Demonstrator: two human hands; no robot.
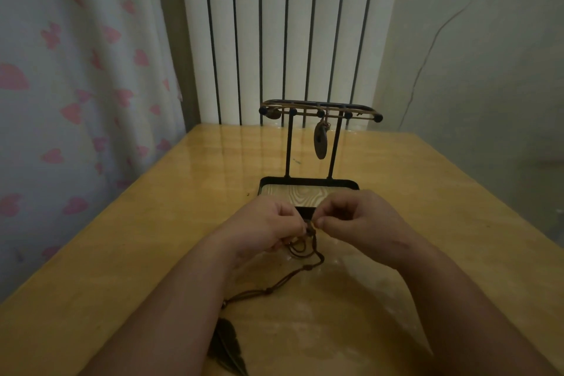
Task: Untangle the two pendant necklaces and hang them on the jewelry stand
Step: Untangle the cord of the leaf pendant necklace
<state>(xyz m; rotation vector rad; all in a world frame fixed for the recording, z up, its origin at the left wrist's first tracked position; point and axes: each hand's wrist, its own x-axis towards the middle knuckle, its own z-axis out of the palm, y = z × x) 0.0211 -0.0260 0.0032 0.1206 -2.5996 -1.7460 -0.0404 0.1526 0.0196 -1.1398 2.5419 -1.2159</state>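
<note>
Between the left hand (268, 227) and right hand (355, 220), both pinched a brown cord necklace (311, 233); beyond them, the jewelry stand (320, 143) held another pendant (320, 140).

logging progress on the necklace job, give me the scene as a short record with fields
surface: wooden table
stand: jewelry stand upright at the far side
hung: necklace with oval pendant on the top bar
in hand: brown cord necklace, knot pinched between both hands
left hand: fingers closed on the cord
right hand: fingers closed on the cord
loose end: feather pendant lying on the table
</note>
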